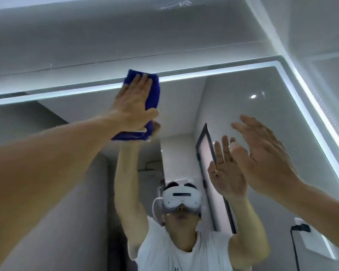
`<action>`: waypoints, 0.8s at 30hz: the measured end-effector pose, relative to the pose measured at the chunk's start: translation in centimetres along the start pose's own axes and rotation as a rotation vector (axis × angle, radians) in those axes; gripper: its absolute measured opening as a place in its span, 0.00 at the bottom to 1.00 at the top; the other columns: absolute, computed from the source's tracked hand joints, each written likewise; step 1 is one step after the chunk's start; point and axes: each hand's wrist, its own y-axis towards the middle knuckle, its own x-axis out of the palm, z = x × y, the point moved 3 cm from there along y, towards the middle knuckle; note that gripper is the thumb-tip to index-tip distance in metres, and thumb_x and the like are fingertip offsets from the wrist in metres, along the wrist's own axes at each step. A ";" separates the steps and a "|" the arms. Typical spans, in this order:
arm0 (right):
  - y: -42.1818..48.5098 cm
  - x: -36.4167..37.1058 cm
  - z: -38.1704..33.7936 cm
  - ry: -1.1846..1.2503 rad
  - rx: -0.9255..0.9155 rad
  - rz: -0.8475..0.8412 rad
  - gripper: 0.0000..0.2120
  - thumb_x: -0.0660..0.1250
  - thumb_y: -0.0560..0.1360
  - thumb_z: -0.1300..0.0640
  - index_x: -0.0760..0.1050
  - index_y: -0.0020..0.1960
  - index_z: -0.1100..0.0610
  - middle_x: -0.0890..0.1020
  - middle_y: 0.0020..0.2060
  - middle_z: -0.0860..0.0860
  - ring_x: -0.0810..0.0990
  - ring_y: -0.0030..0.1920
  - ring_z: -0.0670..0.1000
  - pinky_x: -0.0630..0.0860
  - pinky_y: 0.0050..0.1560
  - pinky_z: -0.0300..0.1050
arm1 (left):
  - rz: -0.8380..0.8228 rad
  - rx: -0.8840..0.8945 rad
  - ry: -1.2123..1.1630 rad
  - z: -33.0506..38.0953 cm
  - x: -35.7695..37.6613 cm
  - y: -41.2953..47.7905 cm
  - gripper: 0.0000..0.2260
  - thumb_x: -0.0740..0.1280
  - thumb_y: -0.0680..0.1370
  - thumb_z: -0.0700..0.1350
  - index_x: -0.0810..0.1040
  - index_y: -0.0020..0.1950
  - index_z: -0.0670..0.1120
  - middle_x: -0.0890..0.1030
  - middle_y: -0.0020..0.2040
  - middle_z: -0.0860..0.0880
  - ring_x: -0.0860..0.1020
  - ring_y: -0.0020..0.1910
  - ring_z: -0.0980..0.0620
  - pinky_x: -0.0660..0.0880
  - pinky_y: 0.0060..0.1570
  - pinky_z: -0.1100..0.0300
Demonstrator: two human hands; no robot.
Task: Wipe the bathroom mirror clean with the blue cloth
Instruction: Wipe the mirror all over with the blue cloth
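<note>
Pressure is coming from my left hand, which is lying flat with its fingers straight on the folded blue cloth, pushing it against the bathroom mirror. The cloth is sitting high on the glass, its top edge overlapping the glowing light strip that is running along the mirror's upper border, and its lower fold is hanging out below my palm. My thumb is stretching along the cloth's right side rather than curling round it. My right hand is raised to the right, well apart from the cloth, fingers spread and relaxed and holding nothing; it is hovering close to the glass, though I cannot tell whether it is touching. The mirror is showing me reaching up with both arms, wearing a white headset and a white T-shirt, with a dark-framed door behind me. At the lower right, a black plug is sitting in a white wall socket, its cable trailing down.
</note>
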 end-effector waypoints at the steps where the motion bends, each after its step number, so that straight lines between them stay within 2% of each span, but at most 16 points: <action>1: -0.1 0.3 -0.2 -0.004 -0.013 -0.001 0.30 0.48 0.74 0.42 0.63 0.75 0.47 0.58 0.77 0.44 0.52 0.77 0.45 0.53 0.76 0.53 | -0.001 -0.124 -0.005 -1.5 -0.2 1.6 0.40 0.58 0.77 0.60 0.38 0.80 0.48 0.41 0.81 0.49 0.38 0.78 0.53 0.41 0.77 0.51; 4: -0.1 1.3 -1.0 -0.009 -0.062 -0.002 0.30 0.48 0.74 0.42 0.63 0.75 0.47 0.58 0.78 0.44 0.52 0.77 0.45 0.52 0.75 0.52 | 0.029 -0.235 -0.014 -1.7 0.5 2.2 0.41 0.55 0.75 0.63 0.40 0.80 0.45 0.42 0.81 0.48 0.40 0.79 0.51 0.42 0.77 0.49; 7: -0.4 2.2 -1.8 0.072 -0.051 0.017 0.29 0.49 0.75 0.43 0.62 0.75 0.47 0.58 0.78 0.45 0.52 0.77 0.45 0.51 0.75 0.50 | 0.084 -0.228 -0.073 1.8 1.1 -2.5 0.42 0.51 0.71 0.61 0.39 0.80 0.45 0.41 0.81 0.49 0.39 0.79 0.51 0.40 0.76 0.51; 9: -0.9 3.2 -2.5 0.120 -0.028 0.015 0.29 0.49 0.76 0.44 0.62 0.76 0.47 0.57 0.78 0.45 0.51 0.78 0.45 0.48 0.75 0.47 | 0.066 -0.095 -0.075 4.9 2.2 -8.1 0.43 0.52 0.70 0.60 0.35 0.79 0.47 0.37 0.80 0.50 0.35 0.77 0.53 0.40 0.76 0.50; 11: -1.9 4.3 -3.5 0.142 -0.035 -0.012 0.30 0.47 0.76 0.43 0.60 0.77 0.47 0.56 0.78 0.45 0.49 0.77 0.44 0.44 0.73 0.41 | 0.015 0.108 -0.003 8.0 3.4 -15.2 0.44 0.55 0.71 0.60 0.35 0.79 0.47 0.38 0.80 0.48 0.37 0.79 0.51 0.47 0.77 0.46; 13: -3.1 5.1 -4.3 0.148 -0.071 -0.019 0.32 0.45 0.75 0.41 0.59 0.77 0.47 0.55 0.78 0.44 0.45 0.76 0.37 0.37 0.70 0.33 | -0.056 0.323 0.055 9.8 4.8 -21.8 0.44 0.61 0.72 0.60 0.42 0.80 0.45 0.46 0.81 0.46 0.46 0.80 0.46 0.53 0.74 0.44; 14: -3.7 5.4 -4.5 0.155 -0.088 -0.022 0.32 0.44 0.75 0.40 0.59 0.77 0.47 0.56 0.78 0.44 0.40 0.73 0.31 0.34 0.68 0.29 | -0.138 0.421 0.100 10.0 5.3 -24.3 0.45 0.64 0.73 0.60 0.43 0.80 0.44 0.47 0.81 0.45 0.47 0.79 0.45 0.53 0.74 0.44; 16: -4.8 5.6 -4.7 0.168 -0.106 -0.041 0.33 0.44 0.74 0.40 0.60 0.77 0.48 0.57 0.78 0.43 0.35 0.68 0.25 0.31 0.64 0.23 | -0.296 0.611 0.231 9.4 6.0 -27.1 0.46 0.69 0.74 0.56 0.43 0.80 0.45 0.44 0.81 0.46 0.43 0.79 0.45 0.52 0.76 0.44; 18: -5.3 5.4 -4.6 0.173 -0.085 -0.056 0.34 0.44 0.73 0.40 0.62 0.76 0.48 0.57 0.78 0.44 0.40 0.71 0.29 0.33 0.65 0.24 | -0.352 0.751 0.230 8.6 5.4 -27.2 0.40 0.65 0.78 0.53 0.42 0.80 0.47 0.43 0.81 0.48 0.38 0.78 0.49 0.51 0.76 0.45; 19: -5.4 5.3 -4.5 0.167 -0.072 -0.060 0.34 0.44 0.73 0.39 0.62 0.76 0.49 0.57 0.78 0.45 0.44 0.74 0.33 0.35 0.66 0.26 | -0.341 0.810 0.208 8.2 4.8 -26.5 0.37 0.61 0.78 0.55 0.45 0.80 0.47 0.47 0.81 0.48 0.40 0.79 0.49 0.50 0.77 0.46; 21: -5.5 5.1 -4.3 0.142 -0.054 -0.073 0.34 0.44 0.73 0.40 0.62 0.76 0.49 0.56 0.78 0.45 0.48 0.76 0.41 0.41 0.70 0.35 | -0.234 0.874 0.204 6.8 3.7 -24.1 0.37 0.59 0.74 0.59 0.52 0.79 0.46 0.55 0.79 0.48 0.48 0.79 0.49 0.48 0.76 0.49; 23: -5.5 5.0 -4.3 0.116 -0.036 -0.075 0.31 0.47 0.75 0.43 0.61 0.76 0.49 0.56 0.78 0.44 0.49 0.77 0.43 0.44 0.71 0.40 | -0.111 0.761 0.225 3.6 2.5 -20.0 0.40 0.59 0.72 0.60 0.48 0.79 0.47 0.53 0.79 0.47 0.47 0.79 0.50 0.44 0.75 0.52; 24: -5.4 5.0 -4.4 0.108 -0.031 -0.069 0.30 0.49 0.75 0.44 0.62 0.76 0.48 0.56 0.78 0.44 0.49 0.77 0.43 0.45 0.72 0.41 | -0.074 0.602 0.201 1.5 1.9 -17.3 0.42 0.58 0.71 0.61 0.43 0.79 0.48 0.50 0.79 0.46 0.45 0.79 0.51 0.42 0.76 0.54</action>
